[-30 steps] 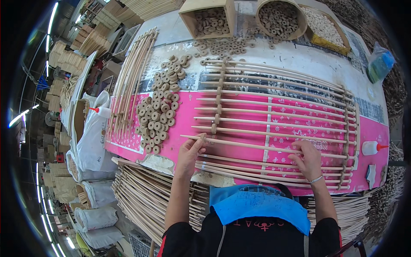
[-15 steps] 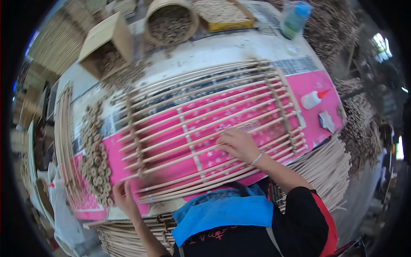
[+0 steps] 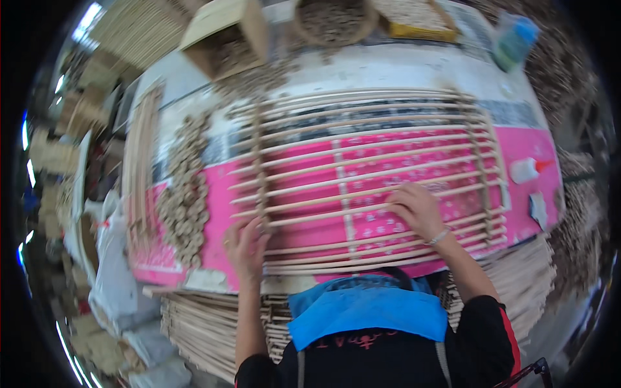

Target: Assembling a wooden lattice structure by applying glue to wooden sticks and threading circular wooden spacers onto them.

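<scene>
A rack of thin pale wooden rods lies before me, the rods running left to right through a left column of small wooden rings (image 3: 260, 155) and a right column (image 3: 480, 165). My right hand (image 3: 417, 210) pinches a wooden rod (image 3: 323, 215) right of the rack's middle. At the lower end of the left column is my left hand (image 3: 246, 249), its thumb and forefinger drawn together by that rod's left end. Whatever sits between those fingertips is too blurred to make out. Left of this hand lies a heap of loose wooden rings (image 3: 184, 200).
A pink and white covering (image 3: 537, 136) spreads under the rack. Rods (image 3: 141, 168) lie at the table's left. At the back stand a wooden box (image 3: 223, 39), a round tub (image 3: 336, 22) and a yellow tray (image 3: 420, 31). A glue bottle (image 3: 525, 169) lies right.
My left hand has moved up and right, from beside the loose rings to the rod's left end. My right hand stays on the rod. The whole view has shifted.
</scene>
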`<state>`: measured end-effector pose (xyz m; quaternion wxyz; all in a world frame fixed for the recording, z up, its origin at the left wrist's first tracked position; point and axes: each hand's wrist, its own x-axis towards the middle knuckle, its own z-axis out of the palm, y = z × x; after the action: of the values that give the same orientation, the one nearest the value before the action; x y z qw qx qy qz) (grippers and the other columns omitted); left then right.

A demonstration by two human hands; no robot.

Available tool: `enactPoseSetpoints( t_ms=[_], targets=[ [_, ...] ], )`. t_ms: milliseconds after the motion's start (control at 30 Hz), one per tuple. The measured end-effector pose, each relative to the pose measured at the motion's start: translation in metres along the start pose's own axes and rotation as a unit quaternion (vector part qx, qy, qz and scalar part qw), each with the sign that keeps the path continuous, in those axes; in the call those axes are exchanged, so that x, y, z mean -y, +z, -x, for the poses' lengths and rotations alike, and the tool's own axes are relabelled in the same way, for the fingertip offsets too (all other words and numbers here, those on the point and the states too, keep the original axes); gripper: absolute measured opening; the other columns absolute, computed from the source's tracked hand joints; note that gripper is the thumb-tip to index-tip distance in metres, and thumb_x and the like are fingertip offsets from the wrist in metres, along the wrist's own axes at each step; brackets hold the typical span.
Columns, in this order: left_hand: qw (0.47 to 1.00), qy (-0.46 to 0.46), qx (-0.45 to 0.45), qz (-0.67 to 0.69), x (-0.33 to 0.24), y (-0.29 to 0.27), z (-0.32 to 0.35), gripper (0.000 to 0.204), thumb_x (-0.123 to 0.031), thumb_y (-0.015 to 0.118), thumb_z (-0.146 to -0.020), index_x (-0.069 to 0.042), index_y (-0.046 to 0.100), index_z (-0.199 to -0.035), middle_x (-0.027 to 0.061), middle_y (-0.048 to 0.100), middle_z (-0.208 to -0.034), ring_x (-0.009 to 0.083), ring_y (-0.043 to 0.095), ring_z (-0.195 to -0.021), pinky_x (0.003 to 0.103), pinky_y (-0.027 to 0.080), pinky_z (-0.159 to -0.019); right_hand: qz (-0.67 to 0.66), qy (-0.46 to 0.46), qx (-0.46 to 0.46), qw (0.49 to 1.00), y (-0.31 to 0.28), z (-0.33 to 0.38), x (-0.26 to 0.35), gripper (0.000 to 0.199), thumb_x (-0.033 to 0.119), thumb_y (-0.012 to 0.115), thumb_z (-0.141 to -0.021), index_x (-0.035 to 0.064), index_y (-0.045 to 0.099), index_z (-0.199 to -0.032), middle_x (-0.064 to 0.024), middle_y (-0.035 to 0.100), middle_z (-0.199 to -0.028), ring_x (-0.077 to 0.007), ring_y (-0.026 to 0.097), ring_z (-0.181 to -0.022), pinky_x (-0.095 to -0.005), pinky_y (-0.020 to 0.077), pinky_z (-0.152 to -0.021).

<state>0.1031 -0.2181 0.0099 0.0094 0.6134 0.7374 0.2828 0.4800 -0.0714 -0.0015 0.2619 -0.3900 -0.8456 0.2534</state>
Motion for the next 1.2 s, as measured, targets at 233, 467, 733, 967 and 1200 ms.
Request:
enactPoseSetpoints(
  t_ms=[233,467,733,967,1200],
  targets=[
    [0.999,-0.004,0.012,-0.036,-0.003,-0.001,0.009,0.041,-0.018,0.081,-0.077,-0.017,0.073,-0.117,0.0025,0.064,-0.111,0.0236,0.060,-0.104,0.041,0.040,-0.094,0.043,-0.020,-0.011,0.999,0.004,0.001,0.010,0.011,0.017,0.073,-0.086,0.0072,0.069,-0.090,-0.0079,0.062,-0.088,-0.0276,0.061,-0.089,-0.0403,0.0465,-0.080],
    [0.999,-0.005,0.011,-0.043,-0.004,-0.004,0.008,0.038,-0.020,0.080,-0.078,-0.017,0.073,-0.115,0.0005,0.063,-0.107,0.0220,0.058,-0.100,0.039,0.039,-0.093,0.057,-0.042,-0.023,0.997,0.010,0.000,0.011,0.012,0.018,0.073,-0.086,0.0073,0.069,-0.090,-0.0074,0.061,-0.089,-0.0266,0.059,-0.090,-0.0404,0.0442,-0.083],
    [0.996,0.019,0.019,-0.084,0.001,-0.008,0.007,0.041,-0.018,0.081,-0.075,-0.015,0.073,-0.115,0.0023,0.063,-0.109,0.0242,0.057,-0.102,0.041,0.040,-0.094,0.019,-0.029,-0.024,0.999,0.012,0.000,0.008,0.011,0.016,0.073,-0.086,0.0070,0.070,-0.091,-0.0080,0.060,-0.088,-0.0270,0.057,-0.087,-0.0403,0.0438,-0.081],
    [0.995,0.011,0.027,-0.091,0.001,-0.008,0.006,0.042,-0.018,0.082,-0.075,-0.016,0.072,-0.116,0.0033,0.063,-0.110,0.0246,0.057,-0.104,0.041,0.040,-0.094,0.044,-0.035,-0.031,0.998,0.011,0.000,0.010,0.011,0.016,0.073,-0.086,0.0071,0.070,-0.091,-0.0077,0.060,-0.089,-0.0266,0.059,-0.089,-0.0401,0.0444,-0.081],
    [0.996,0.076,0.020,-0.049,-0.024,-0.004,-0.017,0.040,-0.019,0.078,-0.082,-0.013,0.069,-0.120,0.0037,0.065,-0.110,0.0252,0.060,-0.105,0.041,0.041,-0.093,0.053,-0.009,-0.094,0.994,-0.006,0.003,0.017,0.018,0.015,0.076,-0.083,0.0073,0.072,-0.098,-0.0076,0.065,-0.094,-0.0273,0.060,-0.091,-0.0401,0.0454,-0.081]
  ],
)
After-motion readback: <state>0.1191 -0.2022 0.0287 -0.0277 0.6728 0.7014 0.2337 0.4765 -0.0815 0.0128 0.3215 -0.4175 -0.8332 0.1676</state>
